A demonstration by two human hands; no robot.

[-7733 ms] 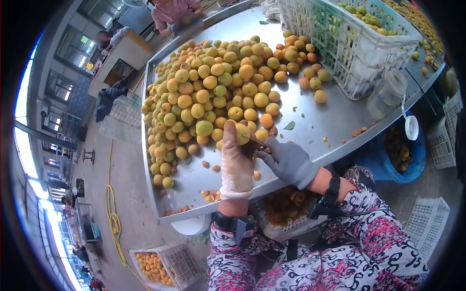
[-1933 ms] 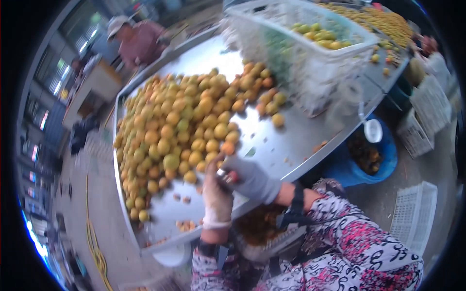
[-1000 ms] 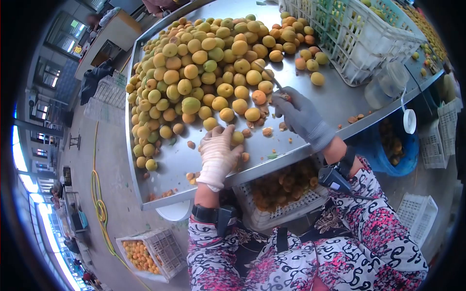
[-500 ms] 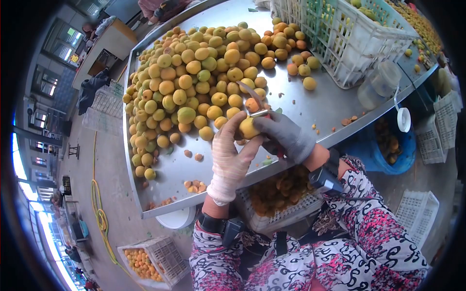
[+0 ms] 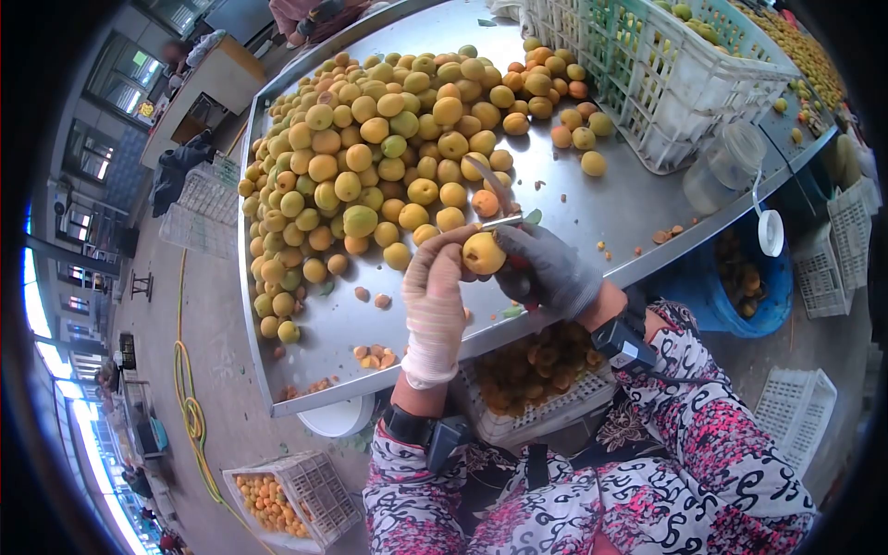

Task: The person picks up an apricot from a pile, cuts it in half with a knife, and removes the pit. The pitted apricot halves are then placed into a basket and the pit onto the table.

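Observation:
My left hand (image 5: 441, 291), in a pale striped glove, is closed with thumb and fingers around a yellow apricot (image 5: 484, 253). In a grey glove, my right hand (image 5: 548, 268) is closed on a red-handled cutting tool (image 5: 500, 223) and presses near the same fruit. A bright metal part of the tool lies along the top of the apricot, and a thin, dark curved blade points away beyond it. The palm hides most of the handle. Just past my hands rises a large heap of apricots (image 5: 361, 139) on the metal table (image 5: 638, 199).
A white plastic crate (image 5: 666, 92) and a clear jar (image 5: 726, 166) stand at the right. Below the table edge are a crate of dark fruit pieces (image 5: 532, 370) and a blue tub (image 5: 772, 296). A crate of orange fruit (image 5: 277, 504) sits on the floor, lower left.
The apricot has turned between my hands, now showing a dark spot on its face. My left fingers have shifted around its left side, and the tool's metal part has tilted slightly.

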